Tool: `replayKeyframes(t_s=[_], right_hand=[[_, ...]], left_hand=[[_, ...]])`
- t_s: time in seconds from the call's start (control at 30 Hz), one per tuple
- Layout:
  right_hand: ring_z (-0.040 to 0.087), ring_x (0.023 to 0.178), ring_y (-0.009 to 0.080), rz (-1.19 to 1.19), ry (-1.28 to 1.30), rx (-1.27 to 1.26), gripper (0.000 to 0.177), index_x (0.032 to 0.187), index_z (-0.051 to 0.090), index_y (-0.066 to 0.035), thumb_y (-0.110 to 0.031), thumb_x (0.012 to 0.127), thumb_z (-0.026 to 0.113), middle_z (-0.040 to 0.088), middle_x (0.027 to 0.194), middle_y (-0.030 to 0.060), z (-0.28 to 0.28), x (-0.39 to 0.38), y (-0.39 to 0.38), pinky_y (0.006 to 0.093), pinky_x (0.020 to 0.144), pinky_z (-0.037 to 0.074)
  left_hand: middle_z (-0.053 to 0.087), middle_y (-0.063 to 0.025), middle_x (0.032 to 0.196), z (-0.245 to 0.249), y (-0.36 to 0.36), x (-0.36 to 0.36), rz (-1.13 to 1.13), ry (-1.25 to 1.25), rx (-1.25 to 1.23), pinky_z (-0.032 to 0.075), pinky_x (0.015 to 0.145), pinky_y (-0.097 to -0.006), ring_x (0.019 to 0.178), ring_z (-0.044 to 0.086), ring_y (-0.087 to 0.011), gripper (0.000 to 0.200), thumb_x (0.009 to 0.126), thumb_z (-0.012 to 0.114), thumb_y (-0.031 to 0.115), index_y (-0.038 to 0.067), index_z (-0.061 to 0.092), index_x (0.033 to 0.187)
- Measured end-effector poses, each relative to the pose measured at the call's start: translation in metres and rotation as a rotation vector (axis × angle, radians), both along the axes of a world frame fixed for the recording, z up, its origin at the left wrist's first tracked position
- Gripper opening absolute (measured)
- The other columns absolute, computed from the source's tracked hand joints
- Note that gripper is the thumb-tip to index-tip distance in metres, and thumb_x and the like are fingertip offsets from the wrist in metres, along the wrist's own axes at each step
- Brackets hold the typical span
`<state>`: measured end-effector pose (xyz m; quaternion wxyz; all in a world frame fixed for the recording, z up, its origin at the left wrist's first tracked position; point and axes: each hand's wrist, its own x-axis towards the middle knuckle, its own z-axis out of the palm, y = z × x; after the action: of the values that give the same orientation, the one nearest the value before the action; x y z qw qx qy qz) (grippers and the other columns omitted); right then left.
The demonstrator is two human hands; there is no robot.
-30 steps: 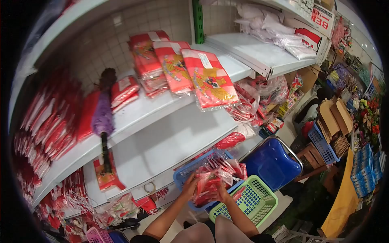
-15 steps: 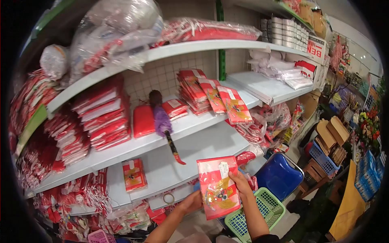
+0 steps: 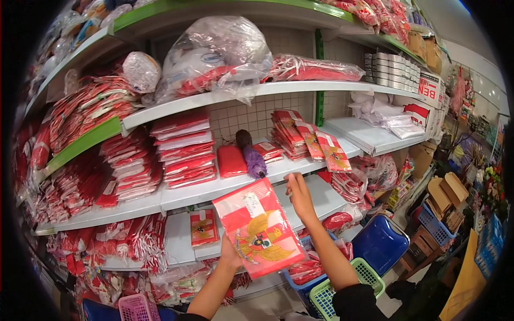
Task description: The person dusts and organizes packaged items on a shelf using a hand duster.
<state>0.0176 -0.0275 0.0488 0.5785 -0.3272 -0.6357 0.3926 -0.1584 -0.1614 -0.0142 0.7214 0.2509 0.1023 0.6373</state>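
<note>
My left hand (image 3: 231, 254) grips the lower left edge of a plastic-wrapped red and white flag packet (image 3: 261, 230) with a gold eagle emblem and a white label. The packet is tilted in front of the shelves. My right hand (image 3: 301, 195) is off the packet, raised by its upper right corner, with fingers partly bent and nothing visible in them. Behind the packet's top, a purple duster (image 3: 255, 162) lies on the middle shelf, its handle mostly hidden. A similar eagle packet (image 3: 203, 227) lies on the lower shelf, left of the held one.
Stacked red and white packets (image 3: 184, 150) fill the middle shelf's left side. More eagle packets (image 3: 333, 151) lie to the right, overhanging the shelf edge (image 3: 214, 188). Below right are a green basket (image 3: 369, 274) and a blue stool (image 3: 380, 238). A pink basket (image 3: 138, 308) stands lower left.
My right hand has let go of the packet and risen toward the shelf. My left hand has brought the packet up and left, closer to me. The view has shifted left and up.
</note>
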Motion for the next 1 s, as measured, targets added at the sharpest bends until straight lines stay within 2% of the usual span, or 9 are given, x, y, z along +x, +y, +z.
replayKeyframes(t_s=[0.1,0.2,0.3,0.47,0.63,0.8,0.83,0.9,1.0], right_hand=[[0.054,0.057,0.0121,0.069,-0.246,-0.319,0.044,0.099,0.051,-0.003,-0.045,0.092,0.042,0.056,0.07,0.0053,0.007,-0.025,0.038,0.0245,0.045,0.039],[0.051,0.047,0.0147,0.36,-0.174,-0.513,0.044,0.098,0.051,-0.001,-0.044,0.091,0.045,0.054,0.059,0.0071,0.002,-0.048,0.059,0.0267,0.043,0.039],[0.052,0.047,0.0152,0.541,0.057,-0.52,0.044,0.094,0.05,0.0,-0.043,0.086,0.055,0.058,0.062,0.0095,-0.015,-0.072,0.063,0.0278,0.044,0.041],[0.049,0.052,0.0145,0.731,0.342,-0.487,0.019,0.094,0.044,-0.004,-0.018,0.087,0.054,0.053,0.068,0.0072,-0.034,-0.071,0.036,0.0266,0.048,0.04],[0.044,0.05,0.013,0.537,0.062,-0.365,0.011,0.09,0.044,-0.007,-0.005,0.082,0.05,0.047,0.065,0.0028,-0.066,-0.046,-0.037,0.0262,0.05,0.037],[0.04,0.043,0.0172,0.5,0.255,-0.553,0.005,0.086,0.046,-0.005,-0.009,0.083,0.048,0.046,0.061,0.0049,-0.083,-0.012,-0.09,0.034,0.041,0.032],[0.04,0.041,0.0214,0.246,-0.051,-0.145,0.011,0.085,0.046,-0.003,-0.013,0.084,0.049,0.048,0.059,0.0087,-0.099,-0.012,-0.096,0.0369,0.041,0.032],[0.043,0.043,0.0303,-0.03,-0.428,0.176,0.021,0.087,0.048,0.0,-0.02,0.084,0.052,0.049,0.057,0.0165,-0.126,-0.008,-0.113,0.0416,0.043,0.035],[0.053,0.053,0.0382,-0.002,-0.764,0.163,0.031,0.095,0.05,0.004,-0.026,0.087,0.049,0.053,0.059,0.023,-0.135,0.0,-0.15,0.0462,0.051,0.041]], left_hand=[[0.049,-0.0147,0.127,0.009,-0.015,-0.015,0.004,-0.085,0.037,0.038,0.095,-0.049,0.113,0.049,-0.033,0.064,0.087,0.033,0.054,0.005,0.043,0.128],[0.049,-0.0145,0.127,0.002,-0.024,-0.033,0.024,-0.129,0.049,0.039,0.094,-0.0491,0.113,0.049,-0.0331,0.067,0.086,0.032,0.057,0.006,0.043,0.128],[0.049,-0.0143,0.127,-0.006,-0.032,-0.049,-0.037,-0.208,0.103,0.04,0.093,-0.0486,0.112,0.05,-0.0326,0.068,0.086,0.031,0.059,0.006,0.043,0.128],[0.048,-0.0145,0.128,0.006,-0.044,-0.055,0.112,-0.064,0.021,0.04,0.094,-0.0473,0.113,0.05,-0.0316,0.065,0.088,0.03,0.056,0.006,0.042,0.128],[0.047,-0.0173,0.127,0.0,-0.04,-0.068,0.189,-0.125,0.009,0.038,0.095,-0.0509,0.113,0.048,-0.0351,0.055,0.09,0.031,0.044,0.004,0.043,0.126],[0.047,-0.0168,0.127,-0.005,-0.036,-0.078,0.265,-0.144,-0.008,0.038,0.095,-0.0508,0.113,0.047,-0.0348,0.053,0.091,0.031,0.042,0.004,0.042,0.126],[0.047,-0.0168,0.127,-0.004,-0.034,-0.077,0.274,-0.149,-0.004,0.038,0.094,-0.0508,0.113,0.048,-0.0348,0.053,0.09,0.031,0.042,0.004,0.042,0.126],[0.047,-0.0169,0.126,-0.005,-0.03,-0.077,0.272,-0.172,0.016,0.039,0.094,-0.0508,0.112,0.048,-0.0347,0.054,0.09,0.031,0.044,0.005,0.042,0.126],[0.047,-0.017,0.125,-0.019,-0.021,-0.078,0.208,-0.205,0.076,0.039,0.095,-0.0505,0.112,0.048,-0.034,0.058,0.089,0.031,0.05,0.006,0.042,0.126]])
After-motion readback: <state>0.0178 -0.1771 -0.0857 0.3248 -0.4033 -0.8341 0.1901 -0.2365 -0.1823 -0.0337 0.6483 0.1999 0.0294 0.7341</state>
